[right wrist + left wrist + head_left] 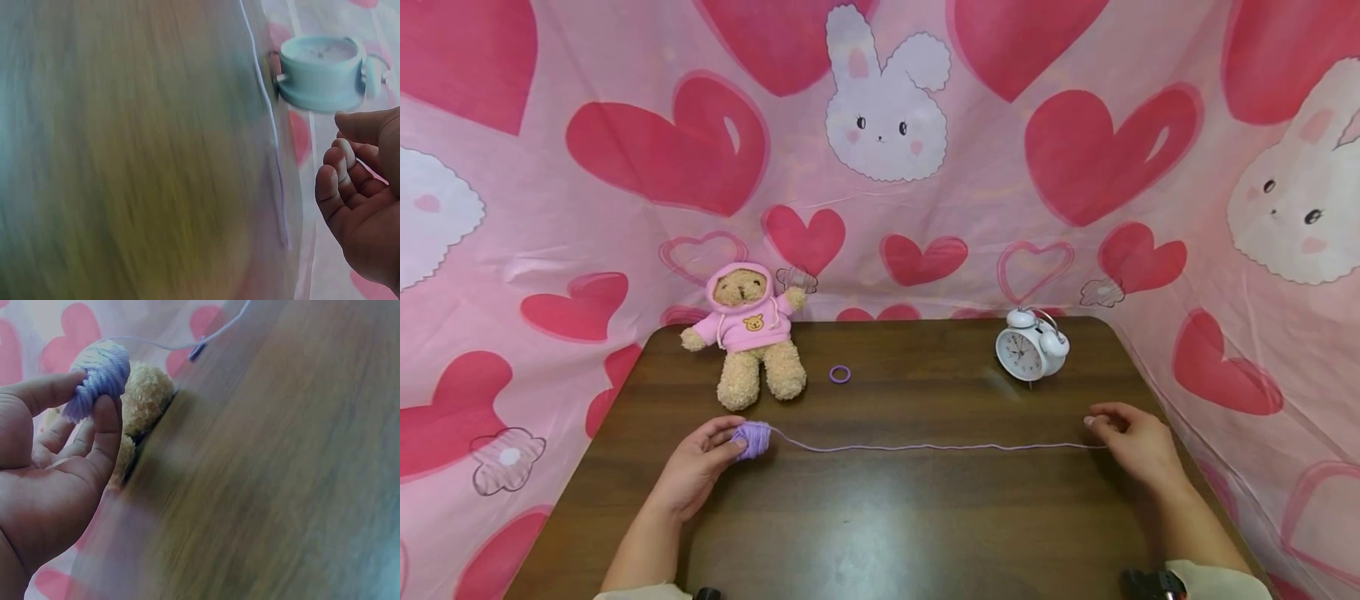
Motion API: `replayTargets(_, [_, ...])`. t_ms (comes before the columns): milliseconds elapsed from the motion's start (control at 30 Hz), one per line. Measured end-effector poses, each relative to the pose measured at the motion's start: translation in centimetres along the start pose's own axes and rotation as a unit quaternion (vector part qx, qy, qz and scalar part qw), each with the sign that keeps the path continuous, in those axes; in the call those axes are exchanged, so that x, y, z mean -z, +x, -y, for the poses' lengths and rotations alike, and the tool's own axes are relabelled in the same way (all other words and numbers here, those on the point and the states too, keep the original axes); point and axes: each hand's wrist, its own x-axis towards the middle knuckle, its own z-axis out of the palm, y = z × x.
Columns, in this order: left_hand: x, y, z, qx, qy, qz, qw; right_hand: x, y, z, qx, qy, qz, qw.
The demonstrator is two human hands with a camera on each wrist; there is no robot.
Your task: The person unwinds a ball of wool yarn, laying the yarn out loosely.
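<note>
My left hand (688, 475) pinches a small wound bundle of lilac yarn (752, 440) between thumb and fingers, over the table's left side. The left wrist view shows the bundle (103, 375) at the fingertips, its windings close together. From it a single strand (910, 447) stretches nearly straight to the right across the table. Close by its far end is my right hand (1138, 446), fingers loosely bent. In the right wrist view the strand's loose end (287, 245) lies apart from the fingers (331, 187), which hold nothing.
A teddy bear (752, 321) in a pink hoodie sits at the back left of the brown table (880, 517). Beside it lies a purple ring (840, 374). A white twin-bell alarm clock (1030, 346) stands at the back right. Pink printed cloth (880, 225) surrounds the table.
</note>
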Motion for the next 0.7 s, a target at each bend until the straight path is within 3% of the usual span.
replayTargets(467, [-1.8, 0.8, 0.0, -0.013, -0.019, -0.001, 0.9997, -3.9, 0.3, 4.3, 0.028, 0.066, 0.008, 0.997])
replayTargets(700, [-3.0, 1.5, 0.2, -0.018, -0.030, 0.003, 0.9994, -6.0, 0.3, 6.9, 0.046, 0.101, 0.032, 0.993])
